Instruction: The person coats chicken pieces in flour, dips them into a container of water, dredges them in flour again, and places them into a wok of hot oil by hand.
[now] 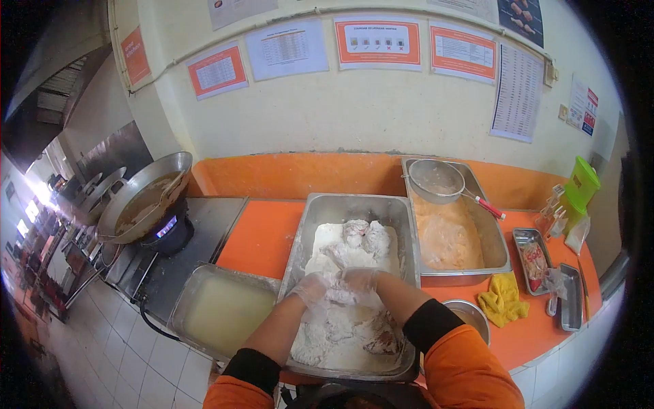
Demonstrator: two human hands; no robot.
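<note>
A deep metal tray (311, 217) holds white flour with several flour-coated pieces, which look like chicken, at its back and front. Both hands wear thin clear gloves dusted with flour. Near the tray's middle, my left hand (312, 288) is curled at the left side of a floured piece (340, 294). My right hand (361, 280) closes on the same piece from the right. The fingertips of both hands are partly hidden in flour. More coated pieces (377, 238) lie just beyond my hands.
A tub of pale liquid (178, 307) stands left, beside a wok of oil (109, 211) on a burner. At right are an orange-powder tray (501, 258) with a sieve (436, 178), a metal bowl (482, 320), a yellow cloth (503, 300) and small trays (571, 307).
</note>
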